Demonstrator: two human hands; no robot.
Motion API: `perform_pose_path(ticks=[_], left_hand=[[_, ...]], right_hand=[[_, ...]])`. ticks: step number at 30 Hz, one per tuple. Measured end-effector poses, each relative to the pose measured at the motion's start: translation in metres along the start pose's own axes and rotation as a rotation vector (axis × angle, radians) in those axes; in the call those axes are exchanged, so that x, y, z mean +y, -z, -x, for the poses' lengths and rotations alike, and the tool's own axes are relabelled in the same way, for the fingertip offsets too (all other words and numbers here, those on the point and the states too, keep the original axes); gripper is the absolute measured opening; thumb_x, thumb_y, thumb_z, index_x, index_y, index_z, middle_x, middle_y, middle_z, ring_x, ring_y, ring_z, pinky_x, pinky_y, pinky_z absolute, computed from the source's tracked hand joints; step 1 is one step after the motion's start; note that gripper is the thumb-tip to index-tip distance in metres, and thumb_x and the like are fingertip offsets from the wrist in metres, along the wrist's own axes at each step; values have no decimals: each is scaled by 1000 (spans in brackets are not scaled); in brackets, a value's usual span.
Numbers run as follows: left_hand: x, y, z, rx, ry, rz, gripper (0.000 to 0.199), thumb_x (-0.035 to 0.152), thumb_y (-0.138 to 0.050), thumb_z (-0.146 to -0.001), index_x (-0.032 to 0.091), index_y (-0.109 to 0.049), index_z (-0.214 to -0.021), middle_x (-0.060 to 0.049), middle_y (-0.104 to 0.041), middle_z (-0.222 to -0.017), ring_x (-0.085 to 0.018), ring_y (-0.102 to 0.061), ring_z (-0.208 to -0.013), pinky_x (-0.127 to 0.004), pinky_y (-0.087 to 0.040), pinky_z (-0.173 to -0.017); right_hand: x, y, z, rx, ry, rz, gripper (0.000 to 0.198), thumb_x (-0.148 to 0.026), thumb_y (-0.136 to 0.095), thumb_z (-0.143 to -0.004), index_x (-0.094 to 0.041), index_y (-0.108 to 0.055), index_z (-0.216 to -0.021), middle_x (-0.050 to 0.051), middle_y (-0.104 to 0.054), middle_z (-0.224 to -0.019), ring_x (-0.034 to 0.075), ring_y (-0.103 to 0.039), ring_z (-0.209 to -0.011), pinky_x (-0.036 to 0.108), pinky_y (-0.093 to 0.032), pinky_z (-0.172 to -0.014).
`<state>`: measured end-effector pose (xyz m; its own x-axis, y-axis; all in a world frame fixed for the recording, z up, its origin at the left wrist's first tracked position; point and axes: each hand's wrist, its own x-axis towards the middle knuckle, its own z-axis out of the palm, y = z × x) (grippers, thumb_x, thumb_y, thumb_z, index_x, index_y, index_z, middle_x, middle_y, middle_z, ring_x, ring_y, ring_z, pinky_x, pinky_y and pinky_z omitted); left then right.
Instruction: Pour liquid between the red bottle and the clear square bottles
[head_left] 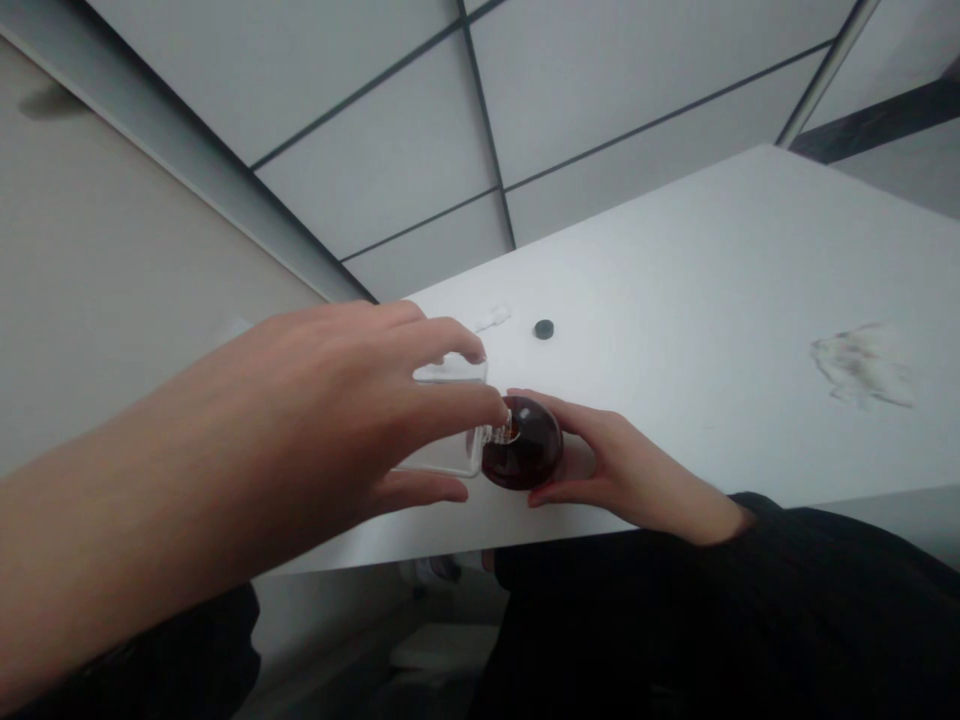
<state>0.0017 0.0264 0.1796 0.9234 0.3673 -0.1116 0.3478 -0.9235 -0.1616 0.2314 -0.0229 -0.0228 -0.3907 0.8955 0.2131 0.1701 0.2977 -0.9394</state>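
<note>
Your left hand [349, 400] was grasping a clear, boxy, see-through bottle [451, 455] with a ridged neck, thumb on its near side and fingers along its far side. You had the bottle tipped onto its side, neck pointing to 3 o'clock, with a finger stretched out beside that neck. The neck's end overlapped the top of a rounded, glossy, dark red container [529, 450]; you could not have told from this view whether it sat inside the opening.

Your right hand [619, 465] gripped that container from 3 o'clock, thumb on the near side and fingers on the far side. The container was near the front edge of a smooth white counter [697, 350], though whether it rested there was hidden.

Taking the container as the centre of the dial, a small, round, dark cap [544, 329] lay at about 12 o'clock, and a slender, clear piece [493, 318] lay just beside it, towards 11. Well apart, between 2 and 3 o'clock, was a crumpled, whitish, see-through bundle [862, 365], blurred. Large pale panels [390, 130] with dark seams stood beyond the counter at 12 o'clock.
</note>
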Motion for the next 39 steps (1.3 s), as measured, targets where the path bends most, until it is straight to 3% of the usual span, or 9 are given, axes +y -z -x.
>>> perform_pose_path(ticks=[3, 8, 14, 23, 29, 34, 39], left_hand=[[4, 1, -1, -26, -11, -62, 38, 58, -42, -107, 35, -69, -121, 0, -69, -130, -25, -71, -102, -35, -57, -76], [12, 3, -3, -32, 77, -34, 33, 51, -46, -108, 35, -72, -117, 1, -70, -128, -25, -71, -101, -38, -56, -87], [12, 3, -6, -1, 18, -57, 30, 53, -53, -104, 35, -69, -121, -3, -72, -124, -24, -71, -95, -39, -57, -79], [16, 6, -11, -26, -30, -115, 30, 34, -44, -107, 29, -64, -128, -5, -71, -122, -28, -71, -95, -49, -62, -80], [16, 6, -12, -8, 6, -14, 32, 35, -43, -108, 28, -69, -124, -2, -71, -118, -24, -72, -97, -49, -58, -99], [15, 7, -9, -36, 20, 10, 28, 30, -46, -106, 30, -71, -120, -1, -69, -124, -27, -72, -104, -54, -58, -100], [12, 6, -5, -65, 40, 19, 34, 24, -42, -105, 28, -71, -122, 0, -67, -128, -26, -72, -111, -51, -56, -105]], right_hand=[[0, 0, 0, 0, 3, -1, 86, -35, -93, -74, -32, -57, -153, 7, -61, -156, 35, -55, -146, 55, -44, -123], [-1, 0, 1, -4, -5, -1, 86, -35, -92, -75, -31, -56, -153, 7, -60, -156, 35, -54, -146, 55, -43, -124], [-2, 0, 0, -2, -4, -4, 86, -34, -92, -75, -32, -56, -153, 7, -61, -156, 36, -56, -145, 57, -43, -123], [-1, -1, 0, 0, 1, -3, 84, -36, -92, -75, -30, -57, -151, 6, -60, -157, 34, -55, -146, 53, -43, -124], [0, 0, 1, -9, -6, -4, 86, -36, -92, -76, -30, -55, -153, 6, -60, -157, 33, -55, -146, 53, -42, -125], [-1, 1, 1, -10, 1, -4, 83, -38, -91, -77, -30, -56, -152, 6, -59, -158, 33, -54, -147, 52, -42, -125], [-3, 0, 1, -5, -5, -9, 83, -36, -91, -76, -32, -57, -152, 5, -60, -157, 35, -54, -146, 55, -42, -124]])
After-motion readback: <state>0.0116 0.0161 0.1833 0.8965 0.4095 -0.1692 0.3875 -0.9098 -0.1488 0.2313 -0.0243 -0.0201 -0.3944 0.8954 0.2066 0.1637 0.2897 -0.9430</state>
